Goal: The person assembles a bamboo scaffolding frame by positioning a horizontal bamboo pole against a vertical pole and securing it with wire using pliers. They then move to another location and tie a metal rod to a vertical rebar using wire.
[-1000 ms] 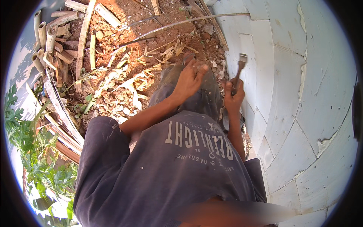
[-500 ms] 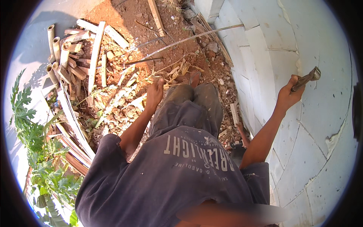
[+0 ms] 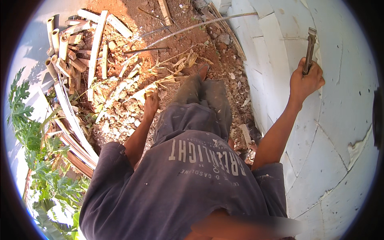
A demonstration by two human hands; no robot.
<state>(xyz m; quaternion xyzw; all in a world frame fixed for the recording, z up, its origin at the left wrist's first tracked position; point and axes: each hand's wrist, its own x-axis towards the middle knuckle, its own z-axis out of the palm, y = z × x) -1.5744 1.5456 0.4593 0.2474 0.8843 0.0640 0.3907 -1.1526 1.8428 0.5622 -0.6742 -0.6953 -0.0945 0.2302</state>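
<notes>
My right hand (image 3: 306, 82) is raised on the right, before the pale wall (image 3: 340, 116). Its fingers wrap round a short metal hand tool (image 3: 309, 52), which stands up out of the fist and widens at its far end. Whether the tool touches the wall I cannot tell. Lower on the left, my left hand (image 3: 151, 103) hangs beside my thigh, over the rubble. Its fingers look curled in, and anything inside them is hidden. Dry husk-like leaves (image 3: 182, 64) show on the ground beyond it.
Bamboo pieces (image 3: 63, 45) and cut boards (image 3: 97, 52) lie heaped at the far left. Long strips (image 3: 76, 120) and green plants (image 3: 30, 148) line the left side. A thin rod (image 3: 192, 29) crosses the reddish soil ahead and reaches the wall.
The tool in my right hand has swung from pointing right to pointing up and away. My left hand has moved left and slightly nearer. My feet and the ground have shifted in view.
</notes>
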